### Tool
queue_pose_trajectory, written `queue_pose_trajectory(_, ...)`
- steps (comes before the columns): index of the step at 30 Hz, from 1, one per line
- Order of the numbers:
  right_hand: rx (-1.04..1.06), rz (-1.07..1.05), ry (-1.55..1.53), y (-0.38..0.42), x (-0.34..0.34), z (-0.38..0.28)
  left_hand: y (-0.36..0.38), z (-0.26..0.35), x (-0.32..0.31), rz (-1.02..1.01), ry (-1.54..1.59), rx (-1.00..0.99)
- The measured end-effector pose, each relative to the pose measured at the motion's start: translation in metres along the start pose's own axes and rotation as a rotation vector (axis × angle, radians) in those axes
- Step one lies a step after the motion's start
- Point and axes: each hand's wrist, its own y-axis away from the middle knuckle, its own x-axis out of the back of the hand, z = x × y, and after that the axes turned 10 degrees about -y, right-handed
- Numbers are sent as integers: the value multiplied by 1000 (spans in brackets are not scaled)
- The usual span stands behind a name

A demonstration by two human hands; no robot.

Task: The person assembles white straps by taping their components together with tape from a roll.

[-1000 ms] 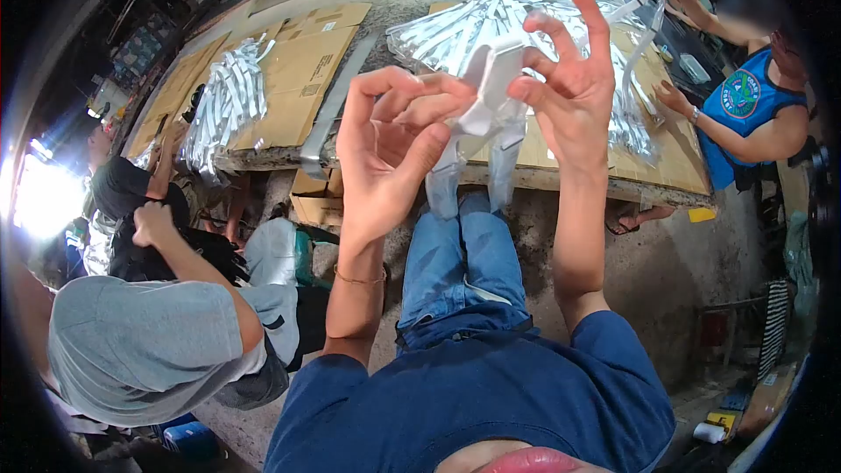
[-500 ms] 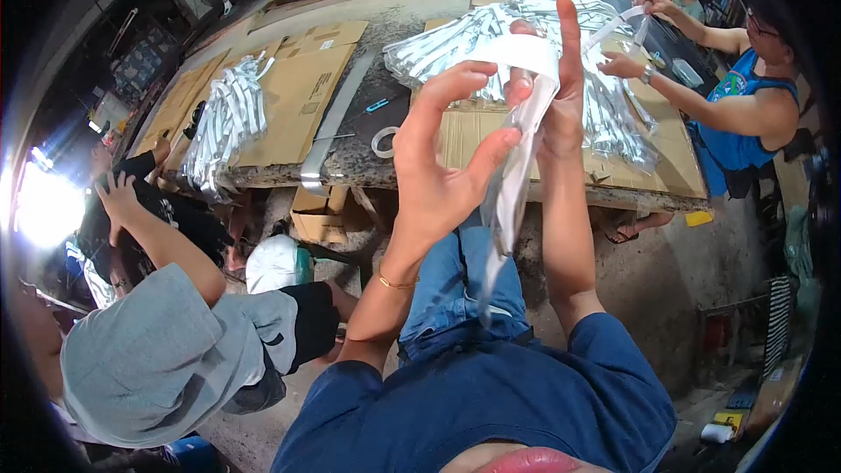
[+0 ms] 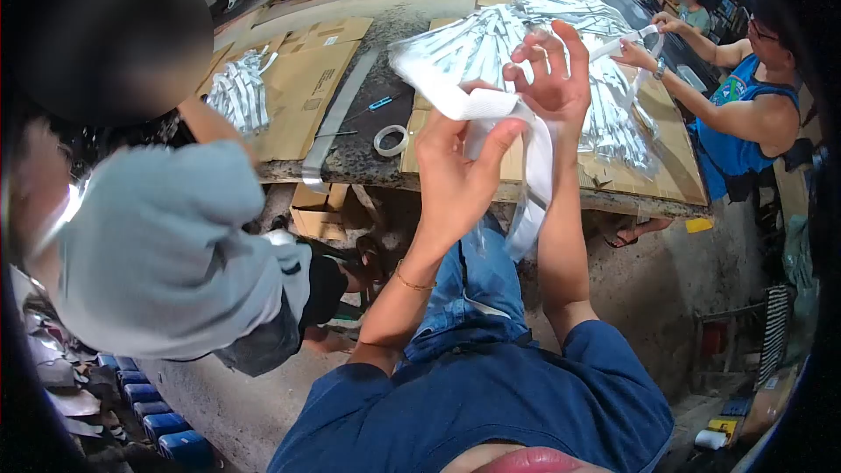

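Note:
My left hand (image 3: 457, 173) pinches a white woven strap (image 3: 487, 105) between thumb and fingers, above the table's near edge. One end of the strap loops out over the index finger; the rest hangs down beside my right forearm, with what looks like clear plastic along it. My right hand (image 3: 568, 92) is raised just to the right, fingers apart and loosely curled, palm close to the strap. Behind both hands lies a large spread of white straps in clear plastic (image 3: 464, 48).
A tape roll (image 3: 391, 141) and a blue cutter (image 3: 379, 103) lie on the table. More straps (image 3: 238, 98) rest on cardboard (image 3: 328, 61) at left. A person in grey (image 3: 158, 245) stands close at left; a co-worker in blue (image 3: 745, 131) handles a strap at right.
My left hand has shifted slightly right and down with the strap. My right hand's fingers have loosened from the strap's loop. The person in grey has leaned closer to the table.

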Motion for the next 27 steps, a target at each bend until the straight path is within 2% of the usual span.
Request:
queue_pose_trajectory(1,0,2,0,-2,-4,-8,-2,0,0,-1,0,2)
queue_pose_trajectory(3,-185,250,-121,-3,-12,-25,-6,6,1,55,79,140)
queue_pose_trajectory(5,-189,236,-123,-2,-13,-32,-9,3,3,84,122,207)
queue_pose_trajectory(7,73,-106,425,-3,-23,-37,-8,-4,3,86,-7,197)
queue_pose_trajectory(8,168,-184,513,-9,-31,-40,-9,-6,3,79,-6,204)
queue_pose_trajectory(9,163,-174,518,-18,-37,-46,-9,-7,3,72,-69,155)
queue_pose_trajectory(11,186,-576,835,-40,-43,-51,-9,-9,1,58,-129,107)
queue_pose_trajectory(12,188,-572,838,-50,-46,-50,-10,-10,1,78,-111,104)
queue_pose_trajectory(14,417,-904,894,-64,-52,-44,-14,-15,6,85,-168,31)
queue_pose_trajectory(15,426,-909,890,-66,-55,-41,-15,-17,7,90,-170,22)
queue_pose_trajectory(17,507,-852,851,-67,-60,-34,-16,-20,11,109,-55,-15)
queue_pose_trajectory(18,620,-786,810,-69,-61,-24,-17,-21,13,109,-70,-12)
queue_pose_trajectory(21,659,-644,824,-80,-63,-16,-19,-17,7,107,-37,47)
queue_pose_trajectory(22,564,-554,880,-83,-58,-8,-20,-19,9,82,-148,32)
queue_pose_trajectory(23,565,-549,887,-88,-53,-2,-22,-17,9,74,-146,32)
queue_pose_trajectory(25,-249,-107,954,-94,-42,9,-22,-10,9,21,-92,276)
queue_pose_trajectory(26,-257,-105,955,-94,-29,14,-23,-14,10,36,-101,261)
queue_pose_trajectory(27,-285,23,856,-92,-11,19,-20,-12,12,36,-103,272)
